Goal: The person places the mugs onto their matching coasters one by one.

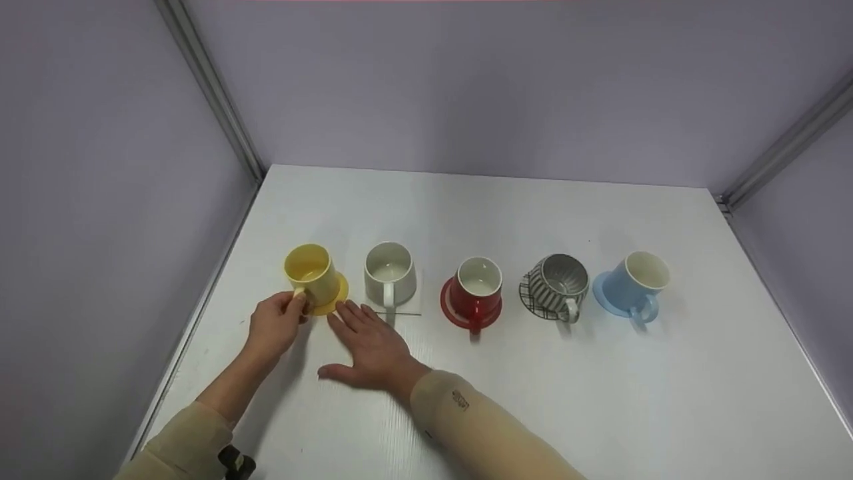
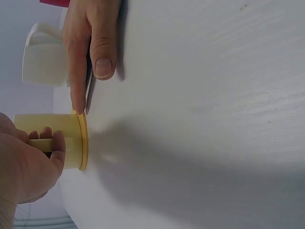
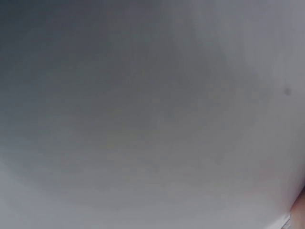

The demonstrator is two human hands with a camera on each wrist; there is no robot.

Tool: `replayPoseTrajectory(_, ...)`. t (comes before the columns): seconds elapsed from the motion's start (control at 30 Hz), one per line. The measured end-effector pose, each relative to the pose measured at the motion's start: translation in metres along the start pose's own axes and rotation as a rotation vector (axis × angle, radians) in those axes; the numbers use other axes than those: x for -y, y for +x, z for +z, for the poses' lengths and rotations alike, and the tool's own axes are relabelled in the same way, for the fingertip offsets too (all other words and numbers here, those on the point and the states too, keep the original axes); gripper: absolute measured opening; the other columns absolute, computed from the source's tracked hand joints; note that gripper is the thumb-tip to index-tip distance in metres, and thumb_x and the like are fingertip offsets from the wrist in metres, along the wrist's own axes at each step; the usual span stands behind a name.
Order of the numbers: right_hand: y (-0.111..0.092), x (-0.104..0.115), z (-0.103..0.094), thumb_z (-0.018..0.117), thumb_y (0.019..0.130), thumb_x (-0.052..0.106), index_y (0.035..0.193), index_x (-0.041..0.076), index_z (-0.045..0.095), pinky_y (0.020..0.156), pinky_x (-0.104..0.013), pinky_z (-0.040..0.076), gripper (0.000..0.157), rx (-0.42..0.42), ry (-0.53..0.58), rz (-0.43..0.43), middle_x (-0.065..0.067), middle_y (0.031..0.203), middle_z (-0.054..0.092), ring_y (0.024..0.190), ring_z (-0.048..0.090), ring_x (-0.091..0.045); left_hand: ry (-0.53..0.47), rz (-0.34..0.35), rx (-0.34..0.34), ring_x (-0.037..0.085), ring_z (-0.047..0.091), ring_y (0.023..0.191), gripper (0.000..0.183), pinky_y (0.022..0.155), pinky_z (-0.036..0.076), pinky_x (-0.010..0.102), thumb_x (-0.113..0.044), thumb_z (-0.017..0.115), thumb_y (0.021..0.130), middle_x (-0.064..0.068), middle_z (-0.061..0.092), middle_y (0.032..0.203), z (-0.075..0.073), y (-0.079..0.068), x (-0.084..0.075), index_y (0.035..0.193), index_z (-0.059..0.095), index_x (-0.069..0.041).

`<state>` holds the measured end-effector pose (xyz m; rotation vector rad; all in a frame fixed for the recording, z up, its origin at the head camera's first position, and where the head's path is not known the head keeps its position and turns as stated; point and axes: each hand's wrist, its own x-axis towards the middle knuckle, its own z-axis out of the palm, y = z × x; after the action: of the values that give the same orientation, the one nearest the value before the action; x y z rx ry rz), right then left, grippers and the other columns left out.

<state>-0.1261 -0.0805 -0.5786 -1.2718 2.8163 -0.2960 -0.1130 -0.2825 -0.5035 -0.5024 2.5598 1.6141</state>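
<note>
My left hand (image 1: pixel 276 327) pinches the handle of a yellow mug (image 1: pixel 318 277), which stands on a round yellow coaster (image 1: pixel 342 288). In the left wrist view the fingers (image 2: pixel 58 143) curl round that mug's handle (image 2: pixel 42 145). Palm down and with fingers straight, my right hand (image 1: pixel 373 347) lies low at the table, its fingertips beside the yellow coaster's right edge and in front of a white mug (image 1: pixel 390 277). The left wrist view has one right fingertip at the coaster's rim (image 2: pixel 84 138); firm contact is hard to tell. The right wrist view is mostly blurred table surface.
The white mug stands on a square white coaster (image 1: pixel 416 293). Rightward follow a red mug (image 1: pixel 466 300) on a red coaster (image 1: pixel 448 313), a grey striped mug (image 1: pixel 550 290) on a patterned coaster (image 1: pixel 526 300), and a blue mug (image 1: pixel 626 287) on a blue coaster (image 1: pixel 603 297). Walls (image 1: pixel 466 87) surround the table.
</note>
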Motion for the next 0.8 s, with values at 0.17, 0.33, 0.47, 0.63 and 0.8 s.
replayPoseTrajectory(0.17, -0.0004, 0.0058, -0.0002, 0.029, 0.099, 0.084, 0.171, 0.017, 0.021, 0.13, -0.035, 0.007, 0.099, 0.011, -0.003, -0.005, -0.005, 0.178, 0.014, 0.163, 0.008, -0.019, 0.014, -0.017, 0.005, 0.03, 0.067, 0.11, 0.039, 0.096, 0.057, 0.039, -0.025, 0.048, 0.114, 0.023, 0.07, 0.123, -0.0039, -0.0042, 0.0039, 0.13, 0.067, 0.006)
replayPoseTrajectory(0.33, -0.0003, 0.0092, -0.001, 0.029, 0.099, 0.084, 0.171, 0.018, 0.019, 0.13, -0.035, 0.007, 0.099, 0.022, 0.005, -0.011, -0.004, 0.178, 0.012, 0.163, 0.006, -0.018, 0.034, -0.025, -0.006, 0.029, 0.066, 0.107, 0.04, 0.091, 0.056, 0.036, -0.027, 0.048, 0.114, 0.022, 0.07, 0.121, -0.0068, -0.0078, 0.0045, 0.128, 0.067, 0.005)
replayPoseTrajectory(0.47, 0.0, 0.008, -0.0025, 0.029, 0.1, 0.083, 0.171, 0.017, 0.018, 0.13, -0.036, 0.007, 0.098, 0.02, 0.012, -0.025, -0.005, 0.178, 0.012, 0.163, 0.006, -0.019, 0.057, -0.023, -0.03, 0.027, 0.063, 0.101, 0.039, 0.081, 0.053, 0.032, -0.029, 0.048, 0.114, 0.02, 0.069, 0.115, -0.0051, -0.0089, 0.0025, 0.124, 0.067, 0.004)
replayPoseTrajectory(0.63, -0.0025, 0.0024, -0.0055, 0.031, 0.101, 0.08, 0.171, 0.017, 0.018, 0.13, -0.036, 0.007, 0.095, 0.025, 0.045, -0.021, -0.006, 0.178, 0.011, 0.164, 0.005, -0.021, 0.135, 0.018, -0.061, 0.026, 0.059, 0.096, 0.042, 0.076, 0.05, 0.033, -0.031, 0.048, 0.113, 0.016, 0.068, 0.108, 0.001, -0.0078, -0.0017, 0.13, 0.067, 0.003)
replayPoseTrajectory(0.8, -0.0054, 0.0004, -0.0076, 0.033, 0.102, 0.078, 0.171, 0.017, 0.021, 0.13, -0.038, 0.009, 0.093, 0.005, 0.107, -0.03, -0.007, 0.178, 0.013, 0.164, 0.007, -0.021, 0.198, 0.062, -0.091, 0.027, 0.059, 0.092, 0.043, 0.073, 0.048, 0.035, -0.031, 0.05, 0.112, 0.013, 0.067, 0.101, 0.001, -0.0073, -0.0042, 0.128, 0.068, 0.004)
